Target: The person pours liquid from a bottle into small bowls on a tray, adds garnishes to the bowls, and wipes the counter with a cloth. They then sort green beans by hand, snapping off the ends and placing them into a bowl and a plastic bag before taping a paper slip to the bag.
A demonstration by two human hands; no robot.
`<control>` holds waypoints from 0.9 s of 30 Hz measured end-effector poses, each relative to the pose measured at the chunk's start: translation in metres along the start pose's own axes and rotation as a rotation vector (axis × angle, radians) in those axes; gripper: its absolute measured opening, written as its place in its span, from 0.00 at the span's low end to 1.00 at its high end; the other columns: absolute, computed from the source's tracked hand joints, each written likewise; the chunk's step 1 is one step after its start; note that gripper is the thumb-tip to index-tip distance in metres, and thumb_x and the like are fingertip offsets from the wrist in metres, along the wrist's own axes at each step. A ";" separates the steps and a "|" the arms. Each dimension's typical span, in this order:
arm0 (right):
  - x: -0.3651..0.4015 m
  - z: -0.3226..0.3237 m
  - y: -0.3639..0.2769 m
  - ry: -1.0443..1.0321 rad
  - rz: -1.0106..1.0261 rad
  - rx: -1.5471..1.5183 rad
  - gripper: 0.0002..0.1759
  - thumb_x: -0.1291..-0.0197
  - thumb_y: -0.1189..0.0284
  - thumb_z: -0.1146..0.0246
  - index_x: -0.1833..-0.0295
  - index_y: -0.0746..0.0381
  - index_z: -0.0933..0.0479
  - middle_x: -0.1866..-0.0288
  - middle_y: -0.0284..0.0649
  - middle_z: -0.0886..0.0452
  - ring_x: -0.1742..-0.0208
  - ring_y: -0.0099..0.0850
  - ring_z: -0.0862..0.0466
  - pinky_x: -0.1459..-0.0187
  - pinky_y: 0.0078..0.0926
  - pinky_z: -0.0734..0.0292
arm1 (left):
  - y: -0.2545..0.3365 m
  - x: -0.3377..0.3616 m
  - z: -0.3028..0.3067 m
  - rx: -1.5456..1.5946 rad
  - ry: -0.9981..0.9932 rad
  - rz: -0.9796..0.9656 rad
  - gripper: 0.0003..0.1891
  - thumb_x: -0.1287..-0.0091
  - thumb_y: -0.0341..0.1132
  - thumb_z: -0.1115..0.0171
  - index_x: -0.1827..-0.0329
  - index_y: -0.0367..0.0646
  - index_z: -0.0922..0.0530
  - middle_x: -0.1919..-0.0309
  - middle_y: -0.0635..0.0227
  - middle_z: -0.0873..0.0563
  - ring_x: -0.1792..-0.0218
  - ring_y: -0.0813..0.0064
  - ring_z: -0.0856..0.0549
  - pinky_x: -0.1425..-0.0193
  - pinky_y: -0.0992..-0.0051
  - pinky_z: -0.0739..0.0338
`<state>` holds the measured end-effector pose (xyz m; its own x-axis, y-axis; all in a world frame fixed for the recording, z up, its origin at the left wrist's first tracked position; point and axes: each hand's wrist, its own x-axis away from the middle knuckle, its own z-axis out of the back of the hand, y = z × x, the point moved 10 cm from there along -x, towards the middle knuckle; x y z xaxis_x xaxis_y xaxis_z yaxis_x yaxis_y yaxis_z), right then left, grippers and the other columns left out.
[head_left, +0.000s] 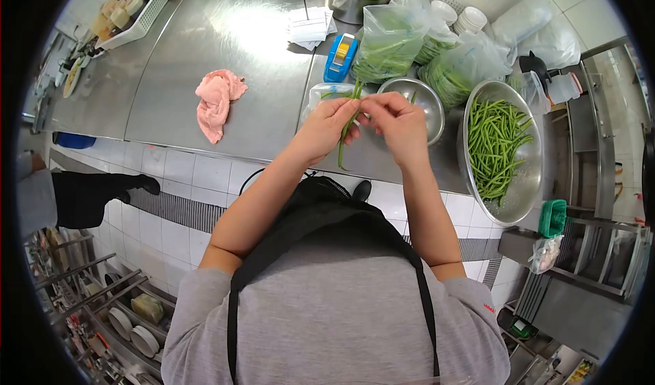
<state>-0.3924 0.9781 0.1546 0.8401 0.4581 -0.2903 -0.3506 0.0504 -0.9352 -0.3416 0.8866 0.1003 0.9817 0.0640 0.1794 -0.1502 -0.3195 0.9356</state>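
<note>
My left hand (329,131) is closed around a few long green beans (343,146), whose ends stick out above and below the fingers. Pinched together at the upper part of these beans are the fingertips of my right hand (401,127); exactly what they grip is partly hidden. Behind my right hand stands a round metal bowl (428,102) with a bit of green in it. A clear plastic bag (319,93) lies on the steel counter behind my left hand. To the right, a large perforated metal colander (466,154) holds a heap of green beans (500,143).
Bags of green vegetables (389,40), a blue tape dispenser (340,57), papers (310,27) and a pot of green limes (348,6) stand at the back. A pink cloth (217,102) lies left on the steel counter (164,105). Another person's dark-clothed leg (85,194) is at far left.
</note>
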 end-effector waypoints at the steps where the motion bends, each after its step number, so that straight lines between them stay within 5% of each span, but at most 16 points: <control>1: -0.001 0.007 0.014 0.027 -0.216 -0.169 0.09 0.48 0.73 0.36 0.62 0.66 0.21 0.76 0.33 0.23 0.81 0.16 0.29 0.79 0.12 0.35 | -0.001 0.004 -0.005 0.019 -0.033 0.060 0.15 0.30 0.40 0.55 0.57 0.38 0.24 0.72 0.71 0.23 0.77 0.86 0.29 0.75 0.84 0.35; 2: 0.002 0.009 0.029 0.052 -0.431 -0.338 0.08 0.47 0.73 0.37 0.62 0.66 0.22 0.77 0.33 0.23 0.81 0.16 0.28 0.79 0.12 0.34 | -0.004 0.007 -0.009 0.038 -0.065 0.119 0.15 0.30 0.40 0.55 0.57 0.38 0.24 0.73 0.71 0.24 0.79 0.86 0.30 0.77 0.85 0.36; 3: -0.001 0.015 0.029 0.052 -0.431 -0.338 0.08 0.47 0.73 0.37 0.62 0.66 0.22 0.77 0.33 0.23 0.81 0.16 0.28 0.79 0.12 0.34 | -0.006 0.008 -0.007 0.038 -0.065 0.119 0.15 0.30 0.40 0.55 0.57 0.38 0.24 0.73 0.71 0.24 0.79 0.86 0.30 0.77 0.85 0.36; 5: 0.006 -0.001 0.039 -0.171 -0.618 -0.376 0.08 0.46 0.72 0.37 0.63 0.66 0.23 0.78 0.34 0.23 0.82 0.17 0.27 0.79 0.12 0.33 | -0.008 0.009 -0.009 -0.050 -0.143 0.110 0.15 0.30 0.40 0.55 0.57 0.38 0.24 0.75 0.71 0.24 0.82 0.87 0.30 0.80 0.86 0.37; 8: 0.011 -0.009 0.035 -0.202 -0.650 -0.438 0.09 0.46 0.71 0.37 0.63 0.66 0.23 0.79 0.33 0.23 0.83 0.17 0.28 0.80 0.13 0.32 | -0.007 0.011 -0.014 -0.211 -0.206 0.101 0.15 0.31 0.41 0.55 0.58 0.38 0.24 0.76 0.73 0.24 0.82 0.87 0.29 0.81 0.87 0.36; 18: 0.014 -0.009 0.030 -0.188 -0.549 -0.491 0.10 0.47 0.72 0.36 0.62 0.67 0.23 0.77 0.33 0.23 0.80 0.18 0.26 0.77 0.14 0.29 | -0.016 0.012 -0.018 -0.302 -0.314 0.171 0.15 0.32 0.42 0.53 0.68 0.40 0.24 0.75 0.73 0.23 0.78 0.85 0.27 0.77 0.83 0.32; 21: 0.015 -0.010 0.029 -0.176 -0.538 -0.522 0.10 0.47 0.72 0.36 0.61 0.67 0.23 0.76 0.33 0.23 0.80 0.18 0.26 0.76 0.13 0.29 | -0.008 0.006 -0.021 -0.398 -0.314 -0.064 0.14 0.32 0.42 0.52 0.66 0.40 0.24 0.77 0.75 0.25 0.78 0.85 0.29 0.77 0.83 0.33; 23: 0.012 -0.013 0.024 -0.196 -0.475 -0.589 0.09 0.47 0.74 0.37 0.60 0.67 0.23 0.74 0.34 0.22 0.78 0.18 0.25 0.74 0.13 0.29 | -0.004 0.010 -0.023 -0.043 -0.251 0.019 0.14 0.33 0.42 0.51 0.64 0.40 0.24 0.79 0.77 0.29 0.80 0.85 0.33 0.79 0.83 0.37; 27: 0.005 0.025 0.017 0.043 -0.414 -0.341 0.09 0.46 0.76 0.38 0.58 0.64 0.22 0.71 0.35 0.22 0.74 0.19 0.24 0.73 0.15 0.28 | -0.004 0.019 -0.006 -0.159 -0.200 0.146 0.12 0.32 0.39 0.51 0.60 0.39 0.25 0.81 0.78 0.30 0.83 0.87 0.34 0.82 0.86 0.39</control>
<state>-0.4047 1.0034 0.1422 0.8984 0.4239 0.1151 0.1616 -0.0752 -0.9840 -0.3229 0.8944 0.1015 0.9495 -0.1642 0.2673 -0.2929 -0.1589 0.9429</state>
